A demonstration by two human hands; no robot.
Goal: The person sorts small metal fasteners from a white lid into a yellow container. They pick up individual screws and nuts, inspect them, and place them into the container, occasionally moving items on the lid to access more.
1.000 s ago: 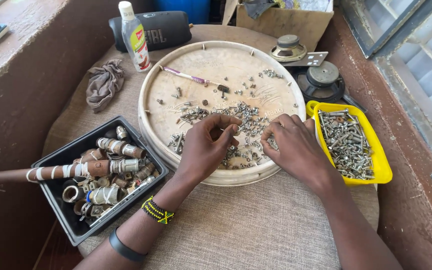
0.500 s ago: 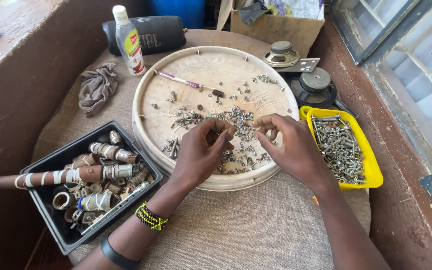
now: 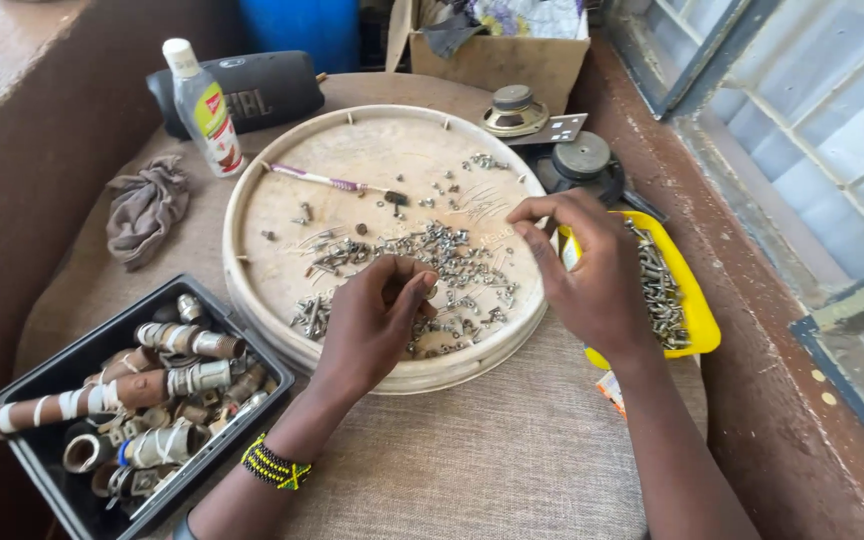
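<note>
A round, shallow wooden tray [image 3: 392,150] lies on a cloth-covered table and holds a pile of small metal screws [image 3: 452,250]. My left hand [image 3: 367,325] rests in the tray at the pile's near edge, with thumb and forefinger pinched on a screw. My right hand [image 3: 592,270] hovers over the tray's right rim with its fingertips pinched together, apparently on a small screw. Just to its right is a yellow tray [image 3: 697,320] full of screws. A beaded bracelet sits on my left wrist.
A black bin [image 3: 272,385] of metal pipe fittings stands at the near left. Behind the tray are a plastic bottle [image 3: 204,110], a dark speaker [image 3: 262,85], a grey rag [image 3: 142,205], a cardboard box [image 3: 512,60] and two loudspeaker drivers [image 3: 580,160]. A window ledge [image 3: 752,400] runs along the right.
My right hand has lifted off the screw pile and moved right, towards the yellow tray. My left hand stays at the pile. The view has shifted a little.
</note>
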